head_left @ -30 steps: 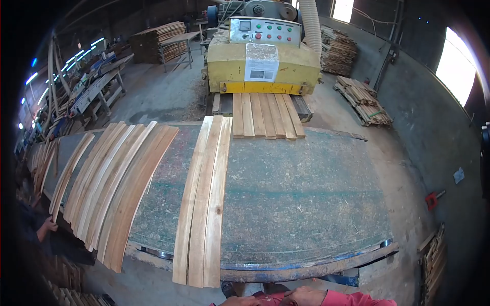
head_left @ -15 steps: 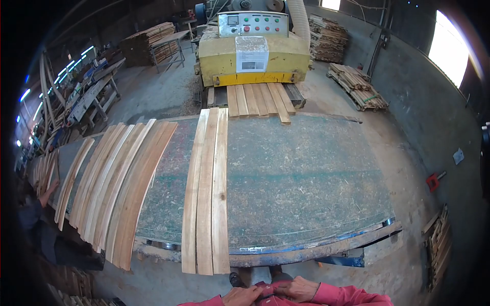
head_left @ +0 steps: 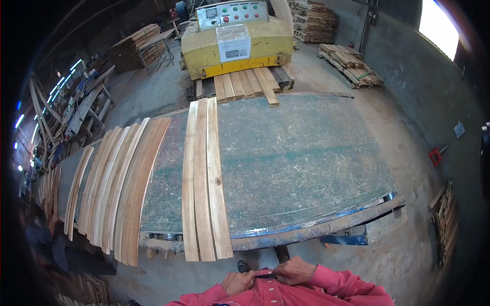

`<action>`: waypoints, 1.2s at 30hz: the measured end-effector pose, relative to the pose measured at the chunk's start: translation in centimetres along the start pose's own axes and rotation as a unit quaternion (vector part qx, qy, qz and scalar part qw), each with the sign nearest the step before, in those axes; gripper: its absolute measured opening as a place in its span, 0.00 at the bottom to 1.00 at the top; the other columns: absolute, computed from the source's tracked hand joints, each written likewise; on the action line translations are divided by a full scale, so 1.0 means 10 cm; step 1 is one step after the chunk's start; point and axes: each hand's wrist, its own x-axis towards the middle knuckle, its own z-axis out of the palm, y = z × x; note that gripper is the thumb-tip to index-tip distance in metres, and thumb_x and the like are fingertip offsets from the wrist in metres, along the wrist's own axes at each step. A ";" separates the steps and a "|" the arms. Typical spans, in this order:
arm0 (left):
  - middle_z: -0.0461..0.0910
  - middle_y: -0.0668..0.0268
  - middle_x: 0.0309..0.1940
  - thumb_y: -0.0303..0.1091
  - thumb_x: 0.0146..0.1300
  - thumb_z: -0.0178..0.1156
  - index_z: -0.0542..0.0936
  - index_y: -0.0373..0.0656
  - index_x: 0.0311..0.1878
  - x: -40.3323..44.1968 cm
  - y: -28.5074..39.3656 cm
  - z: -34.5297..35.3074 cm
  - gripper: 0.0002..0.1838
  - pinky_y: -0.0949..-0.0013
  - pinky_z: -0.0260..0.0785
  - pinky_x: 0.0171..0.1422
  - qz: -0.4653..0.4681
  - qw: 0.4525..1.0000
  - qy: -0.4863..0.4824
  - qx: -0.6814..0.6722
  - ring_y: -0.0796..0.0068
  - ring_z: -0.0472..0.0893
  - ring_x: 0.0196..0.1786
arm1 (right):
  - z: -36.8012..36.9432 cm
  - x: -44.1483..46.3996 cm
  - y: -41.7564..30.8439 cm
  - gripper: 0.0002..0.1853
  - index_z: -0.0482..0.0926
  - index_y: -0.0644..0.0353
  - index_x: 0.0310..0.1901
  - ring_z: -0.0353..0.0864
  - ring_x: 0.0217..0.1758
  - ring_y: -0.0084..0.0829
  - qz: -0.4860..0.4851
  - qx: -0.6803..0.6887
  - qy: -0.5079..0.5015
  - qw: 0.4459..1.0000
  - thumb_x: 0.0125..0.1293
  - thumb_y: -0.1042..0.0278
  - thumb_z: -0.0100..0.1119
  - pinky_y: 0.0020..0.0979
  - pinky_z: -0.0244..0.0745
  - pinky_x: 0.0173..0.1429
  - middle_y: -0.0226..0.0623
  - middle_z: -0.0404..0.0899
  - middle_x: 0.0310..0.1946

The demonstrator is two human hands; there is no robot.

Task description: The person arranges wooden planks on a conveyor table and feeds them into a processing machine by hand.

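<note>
My left hand (head_left: 238,283) is closed on the front of the red shirt (head_left: 278,295), low in the head view. Just to its right, my right hand (head_left: 294,271) also grips the shirt front, near a dark strip between the two hands. Beyond them, three long wooden boards (head_left: 201,188) lie side by side on the worn green table (head_left: 296,168), their near ends jutting over its front edge. More boards (head_left: 241,84) stick out from under the yellow machine (head_left: 237,48), one reaching farther out than the others.
A row of boards (head_left: 120,183) covers the table's left part. At the far left a co-worker's hand (head_left: 53,223) is beside boards. Stacked wood (head_left: 351,64) lies on the floor at the back right, and a red tool (head_left: 435,156) is near the right wall.
The view has tipped downward, so my hands and shirt show more fully. Most boards at the machine reach less far onto the table, leaving one protruding. The co-worker's hand has moved farther back along the boards.
</note>
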 end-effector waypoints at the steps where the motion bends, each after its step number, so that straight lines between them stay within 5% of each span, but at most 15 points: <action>1: 0.84 0.53 0.28 0.36 0.66 0.60 0.75 0.44 0.47 0.00 0.03 0.02 0.10 0.45 0.75 0.33 -0.002 1.000 -0.002 0.000 0.44 0.85 0.32 | 0.00 -0.02 -0.01 0.15 0.82 0.56 0.53 0.87 0.37 0.50 0.022 -0.007 -0.024 0.999 0.70 0.59 0.58 0.49 0.81 0.38 0.45 0.87 0.36; 5: 0.84 0.53 0.28 0.36 0.68 0.59 0.75 0.44 0.47 0.03 0.04 0.15 0.09 0.45 0.76 0.34 0.015 1.000 0.014 -0.002 0.43 0.85 0.31 | 0.04 -0.08 -0.11 0.18 0.81 0.55 0.57 0.86 0.34 0.55 0.058 0.022 -0.002 0.998 0.68 0.60 0.58 0.54 0.80 0.38 0.49 0.85 0.30; 14: 0.87 0.53 0.34 0.41 0.69 0.58 0.79 0.49 0.56 -0.01 0.09 0.35 0.15 0.48 0.80 0.37 0.029 0.999 0.012 -0.025 0.45 0.87 0.35 | 0.00 -0.38 -0.30 0.25 0.79 0.53 0.63 0.86 0.39 0.56 0.184 0.013 -0.103 0.978 0.63 0.65 0.56 0.54 0.80 0.43 0.52 0.86 0.38; 20: 0.88 0.52 0.38 0.39 0.66 0.59 0.81 0.58 0.60 0.01 0.18 0.24 0.19 0.44 0.81 0.41 0.039 0.998 -0.018 -0.037 0.43 0.88 0.38 | 0.12 -0.50 -0.31 0.24 0.81 0.50 0.64 0.86 0.39 0.52 0.187 0.035 0.008 0.982 0.65 0.67 0.53 0.49 0.81 0.46 0.44 0.86 0.40; 23: 0.88 0.50 0.40 0.39 0.67 0.58 0.81 0.58 0.60 0.09 0.25 0.31 0.18 0.43 0.82 0.45 -0.048 0.993 -0.105 0.020 0.44 0.89 0.41 | 0.04 -0.52 -0.44 0.24 0.81 0.51 0.63 0.86 0.42 0.51 0.241 0.032 -0.030 0.970 0.65 0.67 0.54 0.48 0.82 0.48 0.43 0.84 0.43; 29: 0.88 0.51 0.41 0.38 0.69 0.55 0.79 0.56 0.62 0.07 0.07 0.37 0.19 0.42 0.81 0.52 0.016 0.995 -0.102 -0.016 0.42 0.88 0.45 | 0.06 -0.75 -0.67 0.22 0.80 0.49 0.62 0.85 0.51 0.50 0.342 0.007 -0.068 0.937 0.66 0.61 0.57 0.48 0.80 0.54 0.45 0.81 0.49; 36: 0.87 0.46 0.44 0.41 0.69 0.53 0.77 0.50 0.63 0.02 -0.04 0.28 0.21 0.37 0.77 0.57 0.011 0.986 -0.162 -0.045 0.36 0.86 0.51 | 0.06 -0.79 -0.96 0.22 0.77 0.53 0.64 0.86 0.53 0.49 0.414 0.071 0.004 0.908 0.69 0.62 0.58 0.43 0.82 0.58 0.46 0.82 0.53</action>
